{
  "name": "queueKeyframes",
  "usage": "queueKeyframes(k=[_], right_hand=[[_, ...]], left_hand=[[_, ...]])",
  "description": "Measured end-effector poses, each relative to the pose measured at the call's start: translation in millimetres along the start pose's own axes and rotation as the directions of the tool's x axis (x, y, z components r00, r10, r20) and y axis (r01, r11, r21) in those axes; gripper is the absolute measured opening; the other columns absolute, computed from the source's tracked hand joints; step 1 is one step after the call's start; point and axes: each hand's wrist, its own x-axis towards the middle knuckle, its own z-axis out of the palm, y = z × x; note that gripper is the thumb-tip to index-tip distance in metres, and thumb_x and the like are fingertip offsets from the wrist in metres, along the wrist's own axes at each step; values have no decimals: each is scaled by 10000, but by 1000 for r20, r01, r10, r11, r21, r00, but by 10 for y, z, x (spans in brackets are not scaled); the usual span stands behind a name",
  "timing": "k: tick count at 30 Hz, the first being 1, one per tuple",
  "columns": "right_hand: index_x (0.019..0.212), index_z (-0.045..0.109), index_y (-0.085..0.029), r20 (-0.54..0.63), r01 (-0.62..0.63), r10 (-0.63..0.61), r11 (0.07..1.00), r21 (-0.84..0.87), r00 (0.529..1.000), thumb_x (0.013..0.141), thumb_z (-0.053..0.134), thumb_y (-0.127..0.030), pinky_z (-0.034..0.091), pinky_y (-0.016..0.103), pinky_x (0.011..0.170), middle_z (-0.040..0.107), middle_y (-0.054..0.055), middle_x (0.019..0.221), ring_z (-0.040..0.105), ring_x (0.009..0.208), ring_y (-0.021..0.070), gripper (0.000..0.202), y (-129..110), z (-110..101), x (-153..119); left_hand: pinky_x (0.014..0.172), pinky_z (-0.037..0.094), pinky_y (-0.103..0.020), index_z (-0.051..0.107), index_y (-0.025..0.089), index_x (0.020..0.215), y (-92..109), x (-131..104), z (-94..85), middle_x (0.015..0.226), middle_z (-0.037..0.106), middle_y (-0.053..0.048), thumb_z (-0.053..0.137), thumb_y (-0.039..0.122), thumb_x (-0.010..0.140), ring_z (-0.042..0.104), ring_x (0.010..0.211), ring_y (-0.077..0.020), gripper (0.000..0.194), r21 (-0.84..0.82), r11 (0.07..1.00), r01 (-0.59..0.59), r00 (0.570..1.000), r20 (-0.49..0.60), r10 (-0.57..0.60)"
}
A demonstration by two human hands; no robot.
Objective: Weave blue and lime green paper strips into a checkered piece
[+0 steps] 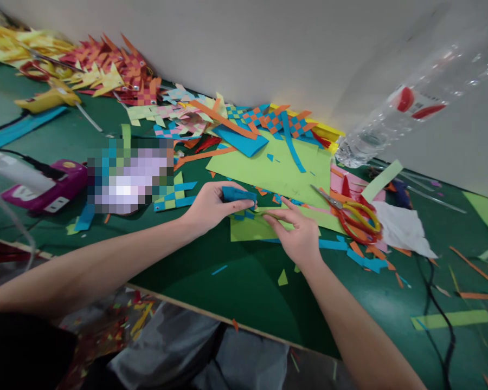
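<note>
My left hand (pixel 213 208) is closed around a folded piece of blue paper strips (pixel 236 195), thumb on top. A thin green paper strip (pixel 274 210) runs from it into the fingers of my right hand (pixel 296 230), which pinch it. Beneath both hands lies a piece of light green paper (pixel 248 233). To the left of my left hand is a woven blue and green paper fish (pixel 173 199). Red and yellow handled scissors (pixel 350 214) rest open to the right of my right hand.
Woven paper fish (pixel 117 67) are heaped along the wall. A yellow glue gun (pixel 51 97) and a purple power strip (pixel 49 184) lie left. A plastic bottle (pixel 415 103) stands back right. A black cable (pixel 439 309) and paper scraps (pixel 368 260) lie right.
</note>
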Motion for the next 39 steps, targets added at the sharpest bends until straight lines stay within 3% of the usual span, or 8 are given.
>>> queueKeyframes(k=[7, 11, 17, 23, 31, 35, 37, 39], right_hand=[[845, 710, -253, 16, 26, -26, 999, -18, 1000, 829, 630, -282, 460, 473, 1013, 752, -8, 827, 708, 856, 212, 87, -19, -9, 16], [1103, 630, -235, 41, 60, -60, 998, 13, 997, 763, 710, -308, 448, 434, 1036, 719, 30, 1049, 671, 986, 203, 356, -112, -28, 14], [883, 694, -247, -23, 218, -218, 976, -7, 976, 830, 648, -232, 463, 446, 1014, 756, -9, 844, 709, 743, 167, 72, -95, 33, -17], [804, 700, -235, -37, 289, -291, 956, -57, 956, 831, 649, -200, 500, 415, 974, 752, -21, 748, 703, 651, 149, 67, -74, 47, -17], [743, 685, -226, 67, 317, -310, 936, -156, 948, 876, 594, -238, 482, 398, 989, 734, -27, 693, 666, 587, 118, 161, -78, 27, -9], [765, 709, -227, 87, 257, -246, 955, -151, 965, 863, 608, -246, 478, 410, 989, 727, -16, 677, 669, 597, 138, 141, -52, 16, -3], [772, 719, -240, 40, 141, -138, 986, -94, 990, 833, 642, -269, 502, 414, 960, 739, -10, 719, 698, 698, 173, 102, -40, 8, 4], [750, 722, -239, -19, -31, 31, 1000, 2, 999, 787, 685, -316, 551, 400, 877, 746, 7, 754, 710, 789, 210, 94, -29, -1, 14]], left_hand=[[619, 495, -236, 704, 122, 765, 6, -1, -2, 752, 717, -57, 770, 394, 665, 638, 685, -151, 297, -47, 999, 12, 999, -33, -14], [680, 518, -268, 706, 129, 779, 21, -13, 0, 775, 717, -63, 776, 335, 666, 656, 737, -171, 246, -77, 997, -20, 1000, 17, 21], [714, 520, -258, 708, 172, 731, 46, -67, 48, 819, 687, -33, 756, 244, 699, 643, 765, -140, 92, -95, 982, -166, 965, 190, 182], [671, 514, -250, 703, 169, 725, 40, -67, 61, 792, 680, -30, 750, 290, 712, 639, 733, -136, 130, -52, 979, -195, 959, 200, 202], [692, 513, -243, 697, 158, 718, 25, -80, 73, 797, 671, -25, 752, 242, 704, 634, 733, -125, 101, -73, 982, -172, 961, 206, 183], [743, 517, -236, 702, 182, 913, 10, -50, 65, 906, 687, -29, 753, 257, 703, 644, 848, -141, 228, -74, 992, -105, 974, 192, 117], [779, 523, -250, 651, 195, 1085, -9, -18, 51, 997, 691, -40, 758, 285, 697, 646, 914, -160, 412, -102, 993, -52, 984, 165, 69], [800, 529, -276, 626, 175, 1133, -36, 15, 32, 1032, 696, -61, 764, 331, 686, 654, 928, -184, 493, -131, 991, 2, 991, 133, 16]])
